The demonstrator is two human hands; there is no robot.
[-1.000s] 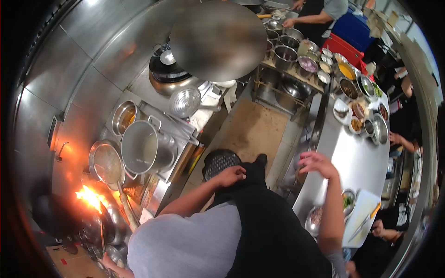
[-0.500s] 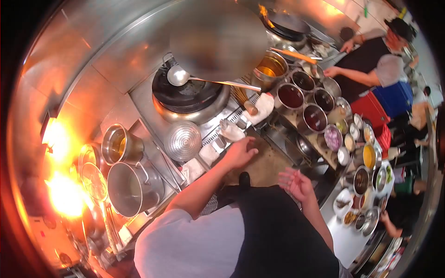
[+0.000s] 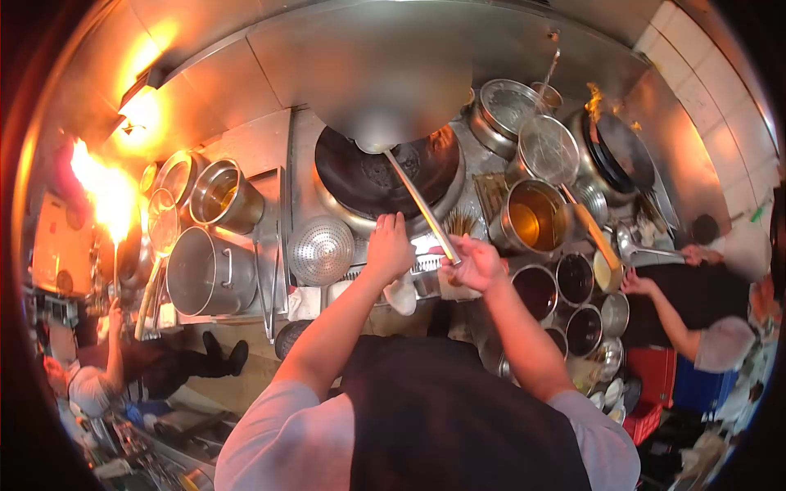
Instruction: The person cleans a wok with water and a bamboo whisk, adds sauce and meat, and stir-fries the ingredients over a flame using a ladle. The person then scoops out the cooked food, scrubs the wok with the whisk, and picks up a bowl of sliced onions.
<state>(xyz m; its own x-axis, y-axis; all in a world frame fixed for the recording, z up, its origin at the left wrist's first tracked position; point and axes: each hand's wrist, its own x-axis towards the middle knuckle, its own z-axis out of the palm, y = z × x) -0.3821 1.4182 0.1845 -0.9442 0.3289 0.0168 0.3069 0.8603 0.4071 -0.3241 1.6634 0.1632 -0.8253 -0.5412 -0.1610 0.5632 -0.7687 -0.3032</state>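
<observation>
A ladle [image 3: 419,196] lies across the wok, its bowl over the far part and its handle slanting toward me. The end of that handle is in my right hand [image 3: 477,263], with fingers and thumb closed about it. My left hand [image 3: 390,248] is at the near rim of the dark wok [image 3: 344,176], fingers stretched forward and their tips right at the edge. Just below that hand hangs a white cloth [image 3: 401,296]. To its left lies a round perforated strainer [image 3: 321,250]. A blurred patch hides the wok's far side.
Left are a large pot [image 3: 187,274], a smaller pot [image 3: 214,192] and tall flames [image 3: 106,188], with a person beside them. Right stand a pot of amber liquid [image 3: 505,225], a mesh strainer [image 3: 548,149], several sauce pots [image 3: 575,278] and another person's hand [image 3: 639,283].
My view has swung right. My right hand has come up from beside my body and taken the ladle's handle. My left hand has moved forward to the wok's near rim.
</observation>
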